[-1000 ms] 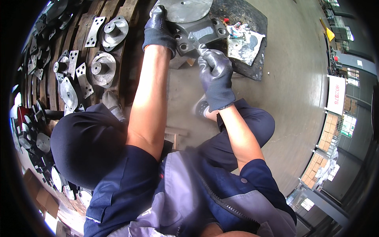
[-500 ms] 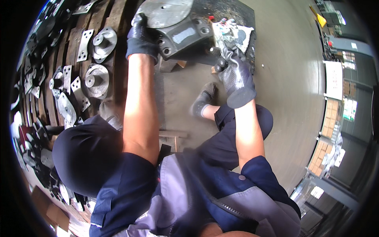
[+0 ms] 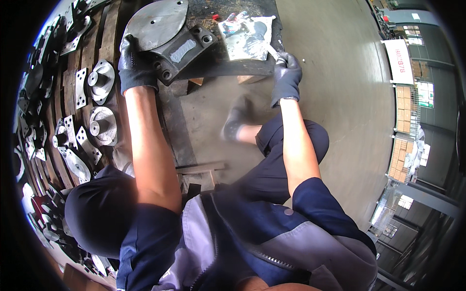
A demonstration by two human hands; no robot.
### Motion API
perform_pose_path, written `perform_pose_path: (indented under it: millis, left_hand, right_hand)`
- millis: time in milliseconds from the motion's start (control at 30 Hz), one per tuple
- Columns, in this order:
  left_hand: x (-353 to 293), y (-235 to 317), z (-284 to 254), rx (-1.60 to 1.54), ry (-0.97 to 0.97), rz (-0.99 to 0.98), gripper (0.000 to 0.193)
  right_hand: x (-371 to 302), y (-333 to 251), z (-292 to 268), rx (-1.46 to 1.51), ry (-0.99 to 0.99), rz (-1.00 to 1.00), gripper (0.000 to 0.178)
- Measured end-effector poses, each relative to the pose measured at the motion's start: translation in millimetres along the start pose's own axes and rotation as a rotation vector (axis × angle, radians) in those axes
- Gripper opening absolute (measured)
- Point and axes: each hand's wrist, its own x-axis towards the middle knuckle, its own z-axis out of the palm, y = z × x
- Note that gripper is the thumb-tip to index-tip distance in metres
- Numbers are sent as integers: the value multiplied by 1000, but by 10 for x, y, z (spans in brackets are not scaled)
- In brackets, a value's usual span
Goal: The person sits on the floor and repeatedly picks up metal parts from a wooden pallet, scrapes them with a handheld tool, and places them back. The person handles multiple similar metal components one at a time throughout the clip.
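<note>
At the top left of the work surface, a round grey metal disc [image 3: 158, 22] lies against a dark metal block [image 3: 187, 53] with bolt holes at its ends. A pale grey patch shows on the block's upper face. My left hand [image 3: 133, 62], in a dark glove, is closed on the disc's near left edge, its fingers partly hidden. My right hand [image 3: 287, 75], also gloved, grips a narrow light-coloured tool [image 3: 274, 51] whose exact kind I cannot make out. The tool's tip is at the right edge of a white sheet [image 3: 233, 47] bearing a dark grey smear.
A dark bench top [image 3: 201, 12] carries these parts, with a small red piece [image 3: 216, 17] near the sheet. On my left, a wooden pallet [image 3: 109, 36] holds several flanged metal discs [image 3: 103, 126] and drilled plates [image 3: 81, 88]. Boxes [image 3: 401, 107] stand far right.
My right hand has moved up to the sheet's edge, and the tool now points toward the smear. The block's patch looks more irregular. The whole view has shifted, placing the bench further left.
</note>
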Motion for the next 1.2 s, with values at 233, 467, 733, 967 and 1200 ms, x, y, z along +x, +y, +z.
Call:
perform_pose_path:
  millis: [233,467,733,967,1200]
  left_hand:
    - [-524,498,177,-1035,-381,-86,47]
    - [-493,479,246,-976,-99,-102,47]
    - [-635,546,176,-953,-184,-36,45]
    - [-442,422,223,-641,129,-100,45]
    - [-583,526,183,-837,-11,-153,45]
  right_hand:
    - [-78,-473,-135,-306,-98,-293,15]
    - [-13,-590,-155,-369,-154,-249,15]
    - [109,-539,-141,-293,-404,-104,24]
    - [119,-632,-161,-256,-517,-297,22]
    - [18,-766,-109,-360,-354,-239,19]
